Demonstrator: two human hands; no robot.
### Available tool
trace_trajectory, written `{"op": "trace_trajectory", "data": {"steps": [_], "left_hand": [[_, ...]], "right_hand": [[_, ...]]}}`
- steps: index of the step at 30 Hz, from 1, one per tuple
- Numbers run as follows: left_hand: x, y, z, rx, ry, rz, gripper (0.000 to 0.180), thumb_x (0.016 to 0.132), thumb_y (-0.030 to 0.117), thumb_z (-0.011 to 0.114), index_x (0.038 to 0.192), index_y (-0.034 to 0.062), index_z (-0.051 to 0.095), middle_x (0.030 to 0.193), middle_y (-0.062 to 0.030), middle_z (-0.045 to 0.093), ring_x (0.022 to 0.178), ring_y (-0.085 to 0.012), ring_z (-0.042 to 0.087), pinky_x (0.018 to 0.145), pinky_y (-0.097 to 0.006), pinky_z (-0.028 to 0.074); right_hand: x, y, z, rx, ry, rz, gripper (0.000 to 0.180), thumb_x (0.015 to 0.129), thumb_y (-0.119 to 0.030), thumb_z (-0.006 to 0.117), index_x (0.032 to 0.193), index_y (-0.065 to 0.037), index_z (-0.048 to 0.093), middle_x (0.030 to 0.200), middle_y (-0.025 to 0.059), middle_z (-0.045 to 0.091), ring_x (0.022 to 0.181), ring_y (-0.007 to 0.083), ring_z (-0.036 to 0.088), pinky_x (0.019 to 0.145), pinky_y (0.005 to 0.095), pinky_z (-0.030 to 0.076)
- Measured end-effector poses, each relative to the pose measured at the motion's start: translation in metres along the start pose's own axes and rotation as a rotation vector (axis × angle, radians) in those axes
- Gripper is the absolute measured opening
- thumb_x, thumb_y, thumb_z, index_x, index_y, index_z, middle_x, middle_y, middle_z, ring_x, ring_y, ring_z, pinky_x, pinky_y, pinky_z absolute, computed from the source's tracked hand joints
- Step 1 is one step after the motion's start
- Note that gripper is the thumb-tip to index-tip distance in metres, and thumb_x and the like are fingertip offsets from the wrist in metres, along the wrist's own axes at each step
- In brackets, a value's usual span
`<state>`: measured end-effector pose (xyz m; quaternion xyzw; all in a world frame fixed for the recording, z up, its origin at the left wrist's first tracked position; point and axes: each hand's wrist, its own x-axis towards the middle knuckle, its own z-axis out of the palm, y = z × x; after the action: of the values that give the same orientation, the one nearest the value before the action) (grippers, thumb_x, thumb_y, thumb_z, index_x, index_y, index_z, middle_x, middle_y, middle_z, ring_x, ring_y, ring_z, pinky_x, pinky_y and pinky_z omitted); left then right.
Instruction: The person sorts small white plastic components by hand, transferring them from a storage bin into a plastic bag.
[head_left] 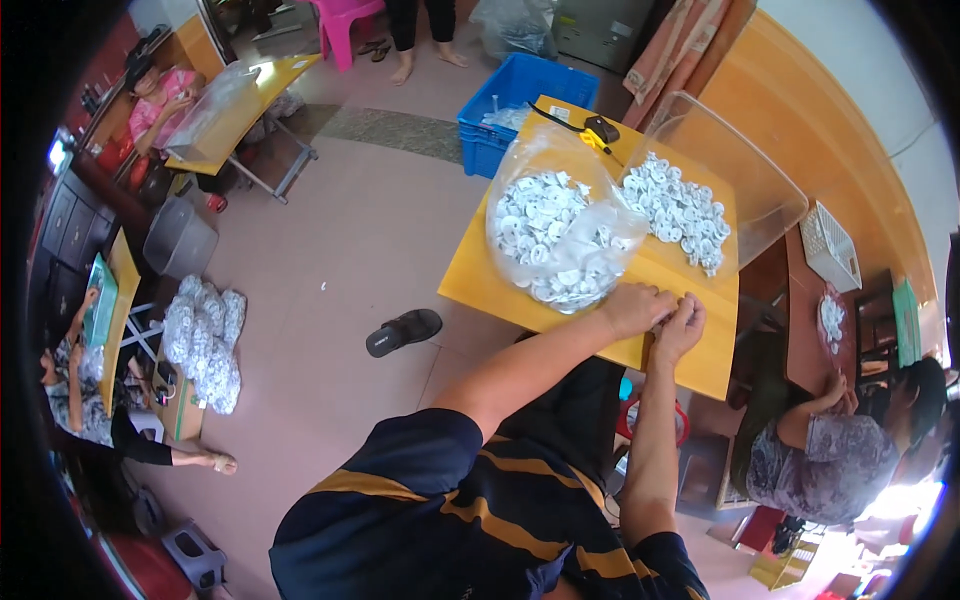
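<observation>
My left hand (640, 309) and my right hand (682, 327) meet over the near edge of a yellow table (690, 368). Fingers on both are closed and pressed together, and whatever lies between them is too small or hidden to make out. Just beyond my left hand sits a clear plastic bag (598, 232) full of small round white plastic pieces (535, 215). A loose heap of similar white pieces (680, 208) lies on the far right of the tabletop, partly within a clear plastic bin (765, 178).
A tape measure (601, 128) and a yellow-handled tool (590, 139) lie at the table's far edge. Behind it stands a blue crate (485, 145). A dark sandal (404, 332) and stuffed clear bags (205, 340) rest on the floor. Other people sit at tables left and right.
</observation>
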<state>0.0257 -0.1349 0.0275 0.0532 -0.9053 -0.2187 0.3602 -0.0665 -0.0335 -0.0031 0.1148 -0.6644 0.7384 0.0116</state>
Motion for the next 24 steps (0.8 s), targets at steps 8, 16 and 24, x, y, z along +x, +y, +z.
{"op": "trace_trajectory", "data": {"steps": [8,16,24], "left_hand": [[0.01,-0.009,0.001,-0.031,0.1,-0.117,0.018,0.091,0.026,0.069,0.09,0.011,0.06,0.075,-0.0107,0.069,0.072,-0.0329,0.071,0.06,-0.046,0.057],[0.007,0.0,0.005,0.114,-0.089,-0.081,0.017,0.09,0.026,0.066,0.095,0.0098,0.066,0.087,-0.0116,0.071,0.082,-0.0319,0.073,0.065,-0.045,0.059],[0.005,-0.003,-0.002,0.082,-0.118,-0.019,0.016,0.09,0.025,0.065,0.094,0.0102,0.067,0.088,-0.0121,0.071,0.084,-0.0327,0.073,0.067,-0.045,0.059]], "right_hand": [[-0.018,-0.028,0.003,-0.31,-0.088,-0.178,0.021,0.104,-0.02,0.062,0.113,-0.002,0.066,0.103,0.0077,0.068,0.091,0.0188,0.064,0.079,0.034,0.054],[-0.028,-0.052,-0.006,-0.843,-0.265,-0.536,0.016,0.094,-0.009,0.066,0.109,-0.004,0.067,0.105,0.018,0.063,0.092,0.0383,0.065,0.082,0.0456,0.054],[-0.026,-0.054,-0.016,-0.723,-0.313,-0.555,0.02,0.087,-0.002,0.068,0.107,-0.003,0.067,0.102,0.0171,0.062,0.088,0.0358,0.065,0.079,0.0437,0.055]]}}
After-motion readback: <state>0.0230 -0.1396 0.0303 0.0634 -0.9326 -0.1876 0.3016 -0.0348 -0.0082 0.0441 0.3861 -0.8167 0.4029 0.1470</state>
